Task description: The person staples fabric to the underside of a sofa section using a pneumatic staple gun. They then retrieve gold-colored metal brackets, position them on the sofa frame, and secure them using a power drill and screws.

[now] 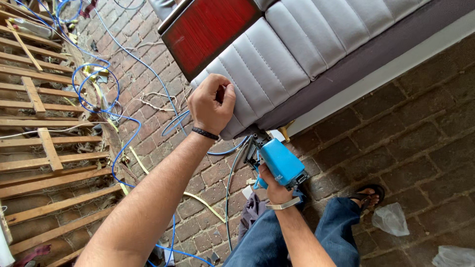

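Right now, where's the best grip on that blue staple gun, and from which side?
Probably the handle below the blue staple gun body, approached from the underside nearest the person. The right hand already wraps it there. The nose is pressed up against the grey padded cushion, and the blue air hose trails on the far side.

Crumpled clear plastic bag (391, 218): I see it at about four o'clock on the brick floor, just beside my sandalled foot, thin, translucent and whitish.

Second clear plastic bag (454, 256): I find it at about five o'clock, in the bottom right corner, cut by the frame edge, wrinkled and pale grey-white, near the first bag but apart from it.

Small white scrap of paper or card (247, 192): I spot it at about six o'clock, flat on the bricks; whether it is a label I cannot tell.

Signs and screens: none that I can see.
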